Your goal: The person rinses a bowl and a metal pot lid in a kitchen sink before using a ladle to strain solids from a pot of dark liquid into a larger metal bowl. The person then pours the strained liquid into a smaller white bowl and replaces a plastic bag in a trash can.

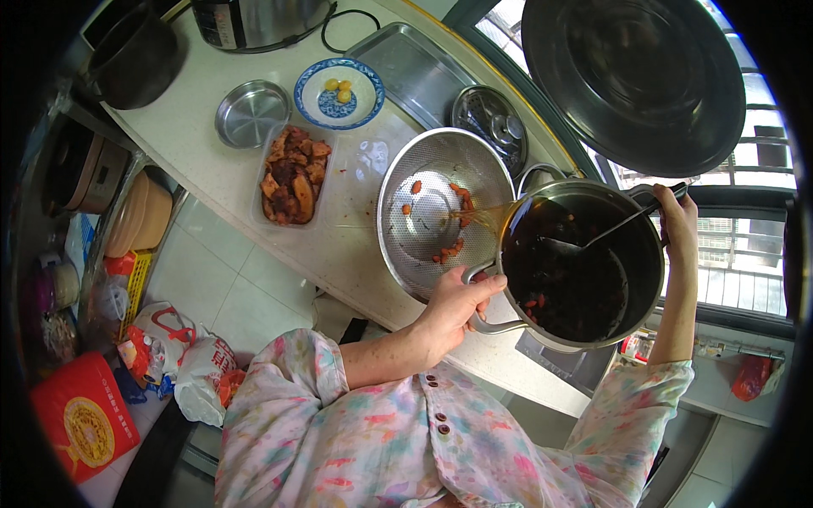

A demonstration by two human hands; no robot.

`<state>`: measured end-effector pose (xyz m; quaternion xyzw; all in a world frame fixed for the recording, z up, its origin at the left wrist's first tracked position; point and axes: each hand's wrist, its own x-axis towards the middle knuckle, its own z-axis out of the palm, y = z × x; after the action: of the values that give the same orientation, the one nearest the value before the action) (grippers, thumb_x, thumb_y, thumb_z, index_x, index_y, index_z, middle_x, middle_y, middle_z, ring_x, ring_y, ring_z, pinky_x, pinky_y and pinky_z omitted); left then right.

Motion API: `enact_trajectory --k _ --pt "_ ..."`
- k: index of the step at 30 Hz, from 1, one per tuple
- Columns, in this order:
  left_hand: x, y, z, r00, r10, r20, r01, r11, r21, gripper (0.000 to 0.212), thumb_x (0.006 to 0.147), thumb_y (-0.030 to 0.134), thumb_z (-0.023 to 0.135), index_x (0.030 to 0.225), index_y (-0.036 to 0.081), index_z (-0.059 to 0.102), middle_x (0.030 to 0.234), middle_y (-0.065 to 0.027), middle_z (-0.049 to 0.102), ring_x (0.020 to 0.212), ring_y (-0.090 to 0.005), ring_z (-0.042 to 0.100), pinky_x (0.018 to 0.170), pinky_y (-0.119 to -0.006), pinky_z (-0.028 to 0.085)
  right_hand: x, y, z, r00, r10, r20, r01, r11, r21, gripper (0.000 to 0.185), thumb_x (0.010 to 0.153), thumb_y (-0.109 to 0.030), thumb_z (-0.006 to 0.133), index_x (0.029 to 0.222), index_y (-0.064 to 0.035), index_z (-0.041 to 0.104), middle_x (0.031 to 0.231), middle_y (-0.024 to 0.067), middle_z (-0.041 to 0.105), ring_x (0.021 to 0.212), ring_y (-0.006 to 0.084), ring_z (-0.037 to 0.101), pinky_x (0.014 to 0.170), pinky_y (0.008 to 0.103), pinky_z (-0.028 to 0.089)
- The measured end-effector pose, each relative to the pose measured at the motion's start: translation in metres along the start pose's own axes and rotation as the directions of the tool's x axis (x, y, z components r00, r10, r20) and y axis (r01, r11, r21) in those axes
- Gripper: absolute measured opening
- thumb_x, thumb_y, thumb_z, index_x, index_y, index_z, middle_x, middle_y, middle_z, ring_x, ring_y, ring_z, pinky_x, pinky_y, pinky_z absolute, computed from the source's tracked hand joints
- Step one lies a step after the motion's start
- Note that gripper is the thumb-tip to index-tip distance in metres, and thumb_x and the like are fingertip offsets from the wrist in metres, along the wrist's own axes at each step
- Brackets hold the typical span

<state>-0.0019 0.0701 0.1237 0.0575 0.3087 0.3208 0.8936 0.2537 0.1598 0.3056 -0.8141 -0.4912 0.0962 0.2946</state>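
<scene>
My left hand (454,305) grips the near loop handle of a steel stockpot (648,317). On the far side my right hand (674,213) holds the pot's other handle, along with the black handle end of a metal ladle (619,223). The pot is tilted left over a perforated steel colander (406,254). A thin stream of brown liquid (486,214) runs from its rim into the colander. Dark liquid (565,286) fills much of the pot, with a few red berries in it. Several orange-red berries (450,253) lie in the colander. The ladle's bowl rests in the liquid.
Left of the colander stand a plastic container of browned meat pieces (295,178), a round steel dish (253,114) and a blue-rimmed bowl (340,70) holding yellow pieces. A steel tray (413,63) and a glass lid (492,124) lie behind. A large dark wok (635,82) leans by the window.
</scene>
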Motion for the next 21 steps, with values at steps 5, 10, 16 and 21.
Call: enact_trajectory --k 5,10,16,21 --pt "0.0 -0.001 -0.002 0.998 -0.041 0.037 0.042 0.999 -0.026 0.021 0.072 0.015 0.064 0.081 0.007 0.048 0.063 0.0047 0.04 0.052 -0.0037 0.036 0.043 -0.017 0.029 -0.006 -0.013 0.002 0.999 0.019 0.045 -0.018 1.0 -0.013 0.024 0.068 -0.027 0.061 0.068 -0.0034 0.054 0.053 -0.0041 0.041 0.046 0.0041 0.032 0.044 0.0194 0.024" --pt "-0.001 -0.004 -0.002 0.999 -0.04 0.029 0.04 0.999 -0.025 0.021 0.072 0.016 0.065 0.08 0.007 0.048 0.062 0.0046 0.04 0.052 -0.0038 0.036 0.043 -0.017 0.029 -0.004 -0.012 0.006 1.0 -0.019 -0.001 0.019 0.999 -0.028 0.025 0.067 -0.03 0.06 0.065 -0.0078 0.05 0.047 -0.0063 0.035 0.037 0.0031 0.029 0.036 0.0193 0.02" --pt "-0.002 -0.005 -0.003 0.997 -0.066 0.031 0.067 0.997 -0.045 0.023 0.072 0.017 0.065 0.083 0.007 0.048 0.064 0.0048 0.041 0.053 -0.0037 0.037 0.043 -0.016 0.029 -0.004 -0.016 0.009 0.998 -0.06 -0.001 0.06 0.998 -0.019 0.025 0.067 -0.031 0.061 0.068 -0.007 0.051 0.049 -0.0061 0.036 0.039 0.0032 0.029 0.038 0.0195 0.021" --pt "-0.002 -0.009 -0.005 0.998 -0.061 0.035 0.062 0.997 -0.051 0.023 0.072 0.017 0.065 0.083 0.007 0.048 0.064 0.0049 0.041 0.053 -0.0036 0.036 0.043 -0.016 0.029 -0.002 -0.019 0.006 0.999 -0.039 0.038 0.042 0.994 -0.097 0.026 0.067 -0.029 0.061 0.071 -0.0055 0.053 0.051 -0.0057 0.038 0.042 0.0035 0.03 0.041 0.0199 0.021"
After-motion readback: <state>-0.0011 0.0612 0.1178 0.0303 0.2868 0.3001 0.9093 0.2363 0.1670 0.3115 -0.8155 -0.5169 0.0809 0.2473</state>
